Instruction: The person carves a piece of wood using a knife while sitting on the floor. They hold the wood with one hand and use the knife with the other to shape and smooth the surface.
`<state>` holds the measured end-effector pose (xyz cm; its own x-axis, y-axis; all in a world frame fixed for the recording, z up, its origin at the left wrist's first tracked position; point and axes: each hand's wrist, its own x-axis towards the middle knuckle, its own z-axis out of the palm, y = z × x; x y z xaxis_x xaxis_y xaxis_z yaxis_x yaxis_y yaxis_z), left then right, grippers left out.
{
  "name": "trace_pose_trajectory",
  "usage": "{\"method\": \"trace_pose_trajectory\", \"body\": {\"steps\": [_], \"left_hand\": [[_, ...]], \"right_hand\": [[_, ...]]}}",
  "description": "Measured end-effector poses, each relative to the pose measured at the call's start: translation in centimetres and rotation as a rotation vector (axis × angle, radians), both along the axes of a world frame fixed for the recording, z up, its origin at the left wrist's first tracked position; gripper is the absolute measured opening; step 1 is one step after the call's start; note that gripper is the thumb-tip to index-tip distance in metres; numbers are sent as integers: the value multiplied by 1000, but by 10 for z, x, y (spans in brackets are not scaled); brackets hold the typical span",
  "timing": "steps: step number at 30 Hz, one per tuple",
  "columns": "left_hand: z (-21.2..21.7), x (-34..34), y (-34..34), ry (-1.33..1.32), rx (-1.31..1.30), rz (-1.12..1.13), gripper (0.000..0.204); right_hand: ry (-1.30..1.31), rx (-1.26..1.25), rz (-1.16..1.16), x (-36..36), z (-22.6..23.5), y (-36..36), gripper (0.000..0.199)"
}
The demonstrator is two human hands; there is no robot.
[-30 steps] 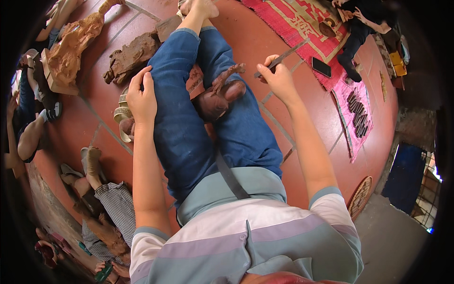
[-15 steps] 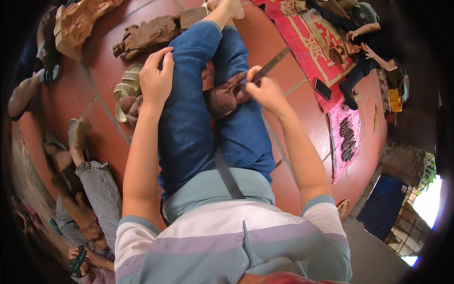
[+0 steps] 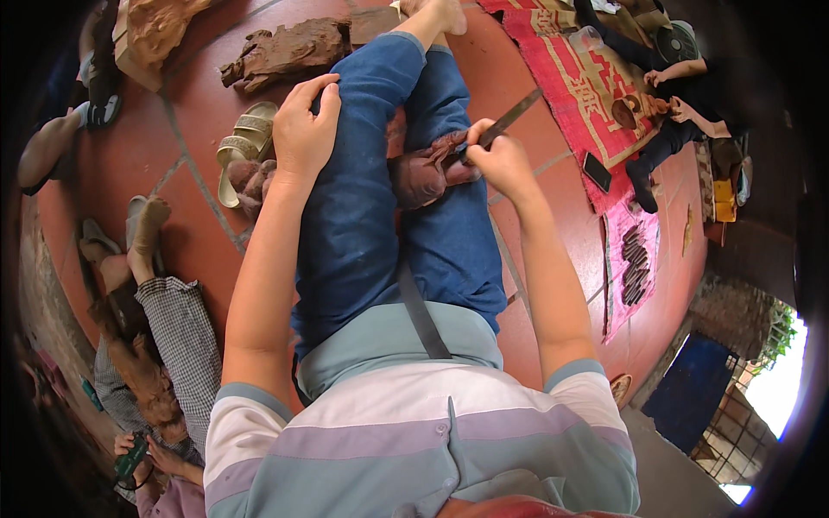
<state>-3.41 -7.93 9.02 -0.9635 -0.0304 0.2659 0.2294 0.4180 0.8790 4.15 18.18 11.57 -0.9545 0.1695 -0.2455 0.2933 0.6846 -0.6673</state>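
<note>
My right hand (image 3: 501,161) is closed around a long, flat, dark tool (image 3: 515,114), which points up and to the right beyond my fist. Its lower end reaches a reddish-brown wood carving (image 3: 420,180) lying across my right thigh, by the gap between my legs. The carving has a rounded, smooth end towards the left. My left hand (image 3: 306,129) lies flat on my left leg near the knee, fingers stretched out, holding nothing. Blue jeans (image 3: 345,207) cover my legs. Whether the tool touches the wood is hard to make out behind my fingers.
Left of my leg are a beige sandal (image 3: 244,147) and lumpy brown carved pieces (image 3: 254,183). A large rough carving (image 3: 289,53) lies ahead. At right, a pink cloth (image 3: 615,246) bears several dark slim tools (image 3: 635,266), near a phone (image 3: 597,172). Other people sit on both sides.
The whole view has shifted slightly, with most things now a little further right. My right hand keeps hold of the flat tool by the carving, and my left hand stays on my leg.
</note>
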Motion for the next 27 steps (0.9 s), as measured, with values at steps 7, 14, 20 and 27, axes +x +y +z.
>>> {"method": "trace_pose_trajectory", "body": {"steps": [7,14,20,27], "left_hand": [[0,0,-2,4,-22,8,26],[1,1,-2,-25,-30,-6,26],[2,0,0,-8,-26,-14,26],[1,2,-1,2,-24,16,25]], "right_hand": [[134,147,130,17,-6,-30,5],[98,94,146,13,1,-20,4],[-97,-417,-124,3,-14,37,4],[84,133,124,22,2,-22,3]]}}
